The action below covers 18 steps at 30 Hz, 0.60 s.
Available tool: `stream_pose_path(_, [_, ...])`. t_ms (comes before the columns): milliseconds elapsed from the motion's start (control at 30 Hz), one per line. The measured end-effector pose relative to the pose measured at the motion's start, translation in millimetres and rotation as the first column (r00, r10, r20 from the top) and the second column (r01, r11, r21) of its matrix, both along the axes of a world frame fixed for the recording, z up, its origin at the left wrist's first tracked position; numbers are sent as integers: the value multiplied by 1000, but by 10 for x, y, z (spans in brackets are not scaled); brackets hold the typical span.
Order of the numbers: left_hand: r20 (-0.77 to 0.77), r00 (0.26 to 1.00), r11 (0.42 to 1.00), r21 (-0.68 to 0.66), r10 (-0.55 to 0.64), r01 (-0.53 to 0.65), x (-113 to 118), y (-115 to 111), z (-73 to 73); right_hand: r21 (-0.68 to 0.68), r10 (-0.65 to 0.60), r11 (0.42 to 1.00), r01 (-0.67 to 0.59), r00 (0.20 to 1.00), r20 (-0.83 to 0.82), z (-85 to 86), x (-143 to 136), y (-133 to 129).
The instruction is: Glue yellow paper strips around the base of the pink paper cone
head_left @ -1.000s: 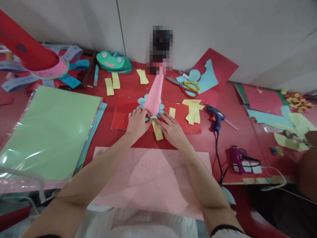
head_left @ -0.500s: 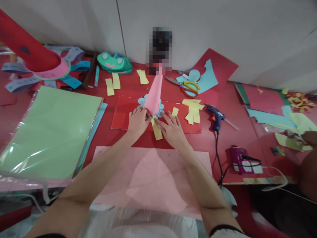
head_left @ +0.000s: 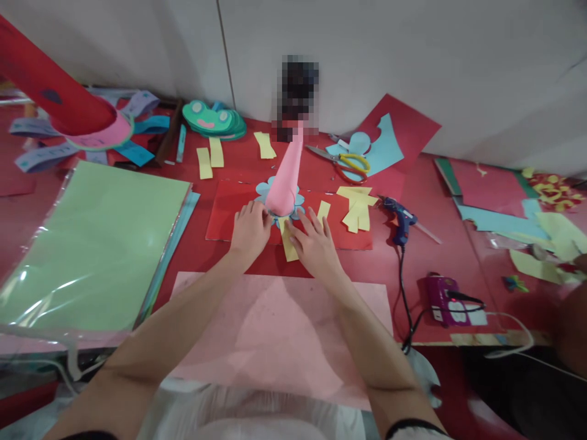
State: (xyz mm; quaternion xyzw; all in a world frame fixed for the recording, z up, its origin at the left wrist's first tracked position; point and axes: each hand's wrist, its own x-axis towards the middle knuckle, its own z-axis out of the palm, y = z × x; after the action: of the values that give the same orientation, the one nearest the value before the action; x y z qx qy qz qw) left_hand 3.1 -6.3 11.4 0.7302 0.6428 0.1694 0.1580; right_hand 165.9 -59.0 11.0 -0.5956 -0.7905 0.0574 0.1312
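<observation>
A pink paper cone (head_left: 285, 183) stands on a blue flower-shaped paper (head_left: 262, 188), over a red sheet (head_left: 224, 208). My left hand (head_left: 251, 231) is at the left of the cone's base, its fingers curled at the flower's edge; what they hold, if anything, is hidden. Just right of the base, my right hand (head_left: 316, 241) has its fingers spread, with the fingertips by a yellow paper strip (head_left: 289, 243) that runs out from under the flower. Another yellow strip (head_left: 323, 212) lies beyond the right fingers.
Scissors (head_left: 351, 164), yellow strips (head_left: 358, 208) and a blue glue gun (head_left: 401, 220) with a cord lie to the right. Green sheets in plastic (head_left: 105, 244) are at left, a red tube (head_left: 68, 91) behind them. A person's arm (head_left: 571, 318) shows at far right.
The pink cone's base now shows rounder and more fully. My left hand has shifted slightly left and down from it, and my right fingers have moved a little.
</observation>
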Motion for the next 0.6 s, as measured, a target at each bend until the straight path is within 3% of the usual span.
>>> stream_pose_path(267, [0,982,981,42,189,-189,-132,123,-13,-35,-18,999,15,996,-92,-90,76,43])
stream_pose_path(433, [-1,982,978,86,190,-189,-135,138,-47,39,-117,991,127,974,-194,-121,97,74])
stream_pose_path(600, [18,982,975,110,190,-190,-141,138,-77,54,-75,994,90,967,-242,-121,103,69])
